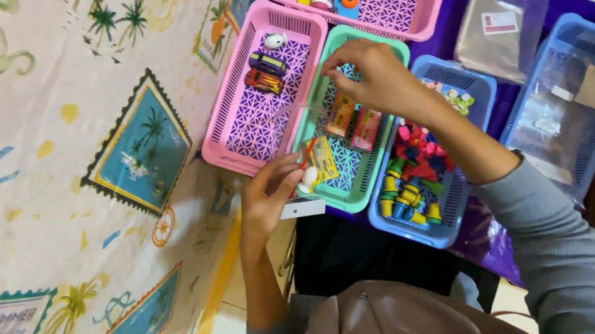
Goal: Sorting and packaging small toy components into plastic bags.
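A clear plastic bag point(299, 115) is pinched between the right hand point(369, 78) at twelve o'clock and the left hand point(268, 199), over the green basket point(359, 190). Two toy cars point(265, 73) are already sorted into the pink basket point(235, 133) at ten o'clock; other small toys remain.

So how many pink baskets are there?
2: one pink basket with toy cars at centre left, another pink basket at the top edge, partly cut off. More may be hidden.

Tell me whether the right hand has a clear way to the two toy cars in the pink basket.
Probably yes. The right hand hovers over the green basket, right beside the pink basket. The toy cars lie uncovered at the open top, with nothing between them and the hand.
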